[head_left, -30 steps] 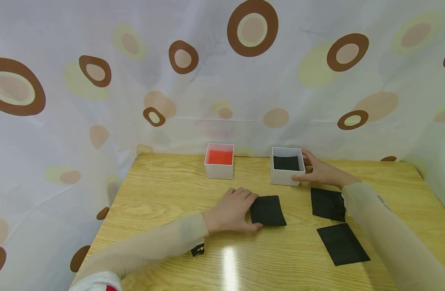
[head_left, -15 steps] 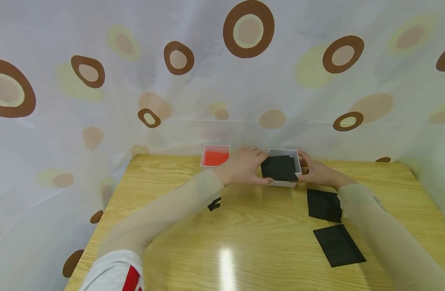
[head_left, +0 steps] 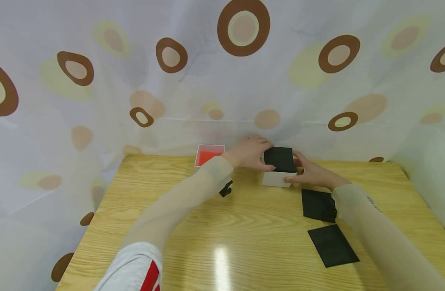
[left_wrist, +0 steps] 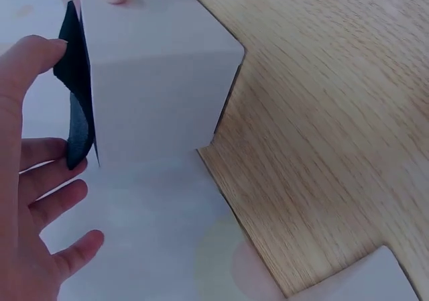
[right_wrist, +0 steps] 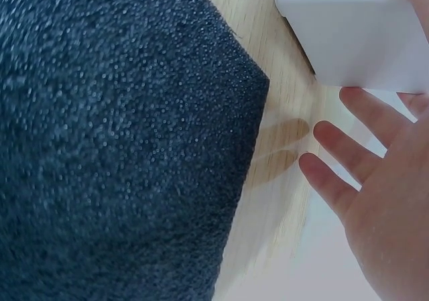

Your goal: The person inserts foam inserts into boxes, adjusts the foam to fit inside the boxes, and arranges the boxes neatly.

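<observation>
My left hand (head_left: 247, 153) holds a thin black square sheet (head_left: 279, 159) by its left side, over the mouth of a white box (head_left: 275, 179). In the left wrist view the sheet (left_wrist: 78, 70) bows between thumb and fingertips, right at the box's open side. My right hand (head_left: 313, 173) grips the box at its right side, thumb on the front wall and fingers toward the back. Seen from the right wrist, some fingers (right_wrist: 375, 113) meet the box wall while others spread away from it. The sheet hides the inside of the box.
Left of the hands stands another white box (head_left: 210, 148) with a red layer inside, partly behind the left wrist. Two more black squares lie near the right forearm, one (head_left: 318, 205) behind the other (head_left: 333, 245). A patterned cloth (head_left: 193, 101) hangs behind the wooden table (head_left: 186, 246).
The left hand has taken the black square off the table and carried it back and right, onto the box's opening. The right hand has stayed at the box. The view has shifted slightly.
</observation>
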A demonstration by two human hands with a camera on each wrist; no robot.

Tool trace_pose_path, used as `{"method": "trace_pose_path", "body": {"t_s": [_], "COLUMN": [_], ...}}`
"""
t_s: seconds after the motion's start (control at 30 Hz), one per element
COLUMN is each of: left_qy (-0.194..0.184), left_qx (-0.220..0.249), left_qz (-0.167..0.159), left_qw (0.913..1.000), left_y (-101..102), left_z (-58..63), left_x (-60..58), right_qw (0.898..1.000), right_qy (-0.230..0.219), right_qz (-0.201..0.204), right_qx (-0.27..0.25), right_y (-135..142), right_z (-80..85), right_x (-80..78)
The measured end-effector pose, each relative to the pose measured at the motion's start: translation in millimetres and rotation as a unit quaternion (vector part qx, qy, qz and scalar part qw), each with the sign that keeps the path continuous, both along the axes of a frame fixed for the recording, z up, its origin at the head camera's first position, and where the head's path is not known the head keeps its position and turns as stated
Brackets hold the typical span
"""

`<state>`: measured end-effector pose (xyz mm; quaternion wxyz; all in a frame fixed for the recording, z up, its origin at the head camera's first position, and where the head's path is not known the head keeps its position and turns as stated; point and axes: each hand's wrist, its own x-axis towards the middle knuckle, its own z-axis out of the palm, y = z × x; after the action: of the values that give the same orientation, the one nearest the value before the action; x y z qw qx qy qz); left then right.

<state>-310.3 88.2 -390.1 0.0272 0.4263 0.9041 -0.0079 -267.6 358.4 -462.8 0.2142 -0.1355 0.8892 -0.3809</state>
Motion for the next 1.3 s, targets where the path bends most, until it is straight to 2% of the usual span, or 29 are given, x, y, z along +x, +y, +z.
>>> {"method": "trace_pose_path", "body": {"t_s": [0.23,0.37,0.43,0.57,0.7,0.9,1.07,1.3], "left_qy": [-0.031,-0.045,-0.031,0.023,0.06,0.092,0.104,0.113], "left_qx": [-0.015,0.006,0.025,0.048,0.049,0.042,0.044,0.022], "left_qz": [-0.003,0.001,-0.006,-0.037,-0.051,-0.039,-0.022,-0.019], "left_qw": [0.9994,0.999,0.9992,0.9979,0.9957,0.9941,0.9933,0.9932], "left_y": [-2,-4,-4,-3,0,4,5,6], "left_z": [-3.2,-8.7,-12.1,-20.2,-30.5,-42.6,-46.5,-48.7], "left_x": [-0.2,3.5,6.8,14.6,20.5,27.5,32.7,35.4], "right_qw": [1.0,1.0,1.0,1.0,1.0,1.0,1.0,1.0], "right_qy": [0.001,-0.003,-0.005,-0.008,-0.001,0.006,0.008,0.018], "right_qz": [-0.006,-0.003,-0.001,-0.002,-0.002,-0.005,-0.004,0.007], "right_qx": [0.013,0.014,0.011,0.002,0.005,0.021,0.023,-0.004], "right_y": [-3,-3,-3,-2,-1,-1,-2,-2], "right_z": [2.1,3.4,4.3,5.9,5.0,2.5,1.5,0.6], "right_x": [1.4,1.9,2.5,3.5,2.6,3.2,3.9,2.0]}}
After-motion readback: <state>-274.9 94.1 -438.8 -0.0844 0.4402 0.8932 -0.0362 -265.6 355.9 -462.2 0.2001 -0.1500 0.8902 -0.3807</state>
